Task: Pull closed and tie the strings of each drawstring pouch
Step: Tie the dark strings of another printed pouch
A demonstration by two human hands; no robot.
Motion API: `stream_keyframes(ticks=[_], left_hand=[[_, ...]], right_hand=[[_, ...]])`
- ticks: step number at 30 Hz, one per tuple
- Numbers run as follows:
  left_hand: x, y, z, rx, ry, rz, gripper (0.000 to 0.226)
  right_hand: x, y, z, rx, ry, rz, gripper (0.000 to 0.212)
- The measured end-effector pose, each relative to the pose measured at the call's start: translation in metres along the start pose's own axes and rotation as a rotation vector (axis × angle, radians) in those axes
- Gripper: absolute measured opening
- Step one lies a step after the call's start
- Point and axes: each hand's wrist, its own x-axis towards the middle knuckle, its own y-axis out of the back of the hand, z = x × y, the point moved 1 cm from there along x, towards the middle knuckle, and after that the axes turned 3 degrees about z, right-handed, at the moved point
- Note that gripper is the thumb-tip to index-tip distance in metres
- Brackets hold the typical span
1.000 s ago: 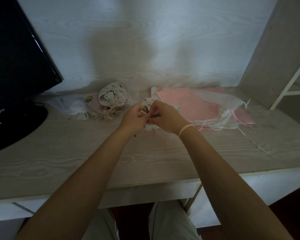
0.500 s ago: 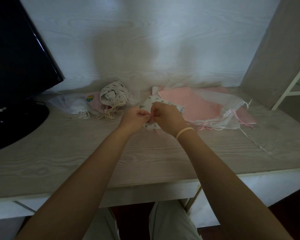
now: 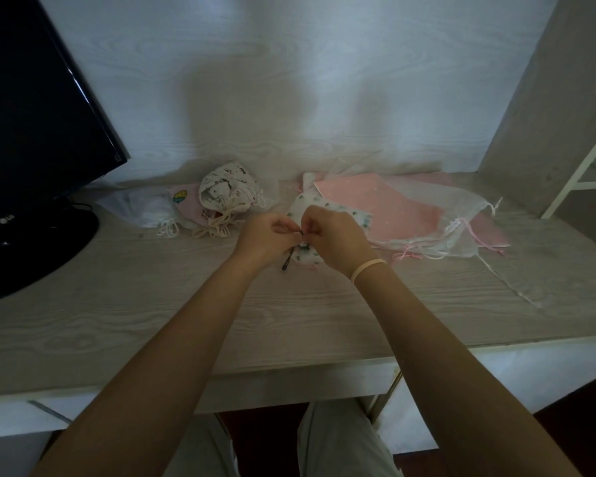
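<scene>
Both bare forearms reach forward from the near edge of a pale wood-grain desk and meet near the middle of its back half. The left hand and right hand sit knuckle to knuckle, fingers curled inward, each pinching the dark drawstring of a small white pouch with green print that lies under and just behind them. One string end hangs loose below the left hand. The right wrist wears a pale band. Toward the back left lie gathered pouches; toward the back right, flat pink and sheer pouches. A dark monitor stands at the left edge.
</scene>
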Motion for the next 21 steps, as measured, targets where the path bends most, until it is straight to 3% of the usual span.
stream_keyframes(ticks=[5,13,21], left_hand=[[-0.0014,-0.0007,0.0021,0.031,0.007,0.039,0.024],[-0.0019,-0.0066,0.0081,-0.047,-0.022,0.095,0.022],[-0.0007,-0.007,0.0053,-0.046,-0.052,0.108,0.022]], right_hand=[[-0.0005,0.0001,-0.0015,-0.017,-0.008,0.006,0.007],[0.0043,0.0008,-0.0066,-0.396,0.099,-0.062,0.016],[0.0038,-0.0027,-0.008,-0.459,0.188,-0.088,0.011]])
